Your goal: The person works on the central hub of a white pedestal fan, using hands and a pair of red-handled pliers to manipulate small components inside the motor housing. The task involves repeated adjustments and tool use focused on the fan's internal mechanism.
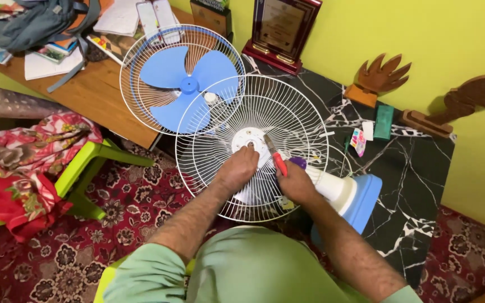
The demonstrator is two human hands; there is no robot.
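Framed maroon-gold plaque (283,31) against yellow wall; dark green box (213,14) left of it; small colourful packet (358,141) on marble top.

Both hands at white fan grille (298,112) hub — right hand (296,182) gripping red-handled pliers (275,158)
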